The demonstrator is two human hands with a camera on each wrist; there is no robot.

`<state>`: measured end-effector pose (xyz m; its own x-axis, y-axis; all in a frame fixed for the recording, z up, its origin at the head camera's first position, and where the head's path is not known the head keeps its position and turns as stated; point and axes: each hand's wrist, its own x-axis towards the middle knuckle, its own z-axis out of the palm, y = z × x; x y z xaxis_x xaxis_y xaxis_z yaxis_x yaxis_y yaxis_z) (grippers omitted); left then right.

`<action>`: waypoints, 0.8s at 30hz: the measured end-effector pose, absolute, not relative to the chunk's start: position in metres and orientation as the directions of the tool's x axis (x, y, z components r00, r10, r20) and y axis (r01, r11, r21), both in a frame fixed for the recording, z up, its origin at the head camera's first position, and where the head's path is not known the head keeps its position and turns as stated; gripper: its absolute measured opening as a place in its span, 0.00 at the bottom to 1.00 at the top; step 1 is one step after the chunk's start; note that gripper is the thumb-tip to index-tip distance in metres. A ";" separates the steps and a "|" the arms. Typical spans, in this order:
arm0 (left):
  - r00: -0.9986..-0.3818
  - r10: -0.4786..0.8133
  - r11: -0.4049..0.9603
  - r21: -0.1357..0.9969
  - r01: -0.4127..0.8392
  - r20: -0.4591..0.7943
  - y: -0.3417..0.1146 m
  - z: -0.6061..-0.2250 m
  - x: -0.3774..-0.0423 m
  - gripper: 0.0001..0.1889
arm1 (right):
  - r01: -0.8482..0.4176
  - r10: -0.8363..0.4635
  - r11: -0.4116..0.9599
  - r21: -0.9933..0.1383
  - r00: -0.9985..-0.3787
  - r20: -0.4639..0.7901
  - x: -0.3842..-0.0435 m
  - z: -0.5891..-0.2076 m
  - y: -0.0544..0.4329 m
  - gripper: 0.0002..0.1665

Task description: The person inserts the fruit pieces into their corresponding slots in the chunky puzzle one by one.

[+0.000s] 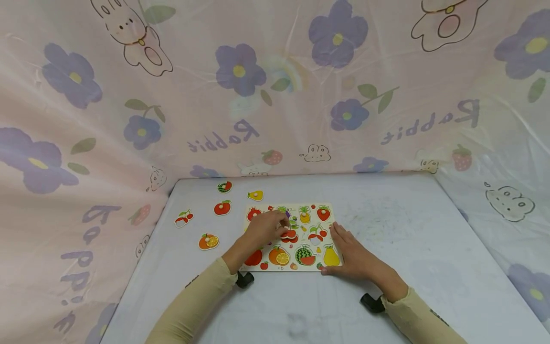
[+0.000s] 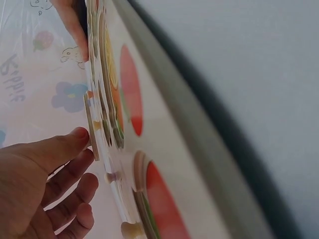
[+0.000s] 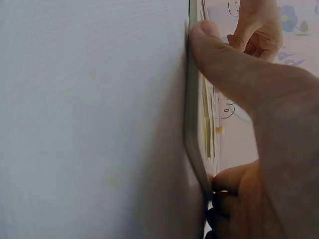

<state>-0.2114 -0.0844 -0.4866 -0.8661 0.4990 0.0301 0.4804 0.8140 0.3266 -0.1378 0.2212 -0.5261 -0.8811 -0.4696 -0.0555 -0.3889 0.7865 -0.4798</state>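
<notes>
A wooden fruit puzzle board [image 1: 266,268] lies flat on the white table, with printed fruit pictures and several knobbed pieces in it. My left hand [image 1: 267,226] is over the middle of the board and pinches a thin red fruit puzzle piece [image 1: 289,234] between thumb and forefinger. In the left wrist view that piece [image 2: 91,127] stands edge-on, close over the board, and the other fingers are loosely bent. My right hand [image 1: 358,255] holds the board's right side, fingers along the right edge and thumb [image 3: 207,42] at the front edge.
Left of the board lie loose puzzle pieces: a watermelon [image 1: 225,187], a pear [image 1: 255,195], a red round fruit [image 1: 222,208], cherries [image 1: 184,218] and an orange [image 1: 208,241]. A printed curtain [image 1: 283,110] surrounds the table [image 1: 386,210] at the back and sides.
</notes>
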 end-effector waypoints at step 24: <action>-0.851 0.525 0.796 0.350 0.495 0.009 -0.081 -0.494 -0.209 0.05 | -0.383 -0.463 0.788 -0.483 -0.885 -0.053 -0.137 -0.525 0.220 0.79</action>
<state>-0.2093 -0.0812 -0.4935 -0.8511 0.5249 0.0092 0.4945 0.7957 0.3497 -0.1370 0.2203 -0.5250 -0.8848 -0.4630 -0.0525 -0.3834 0.7875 -0.4825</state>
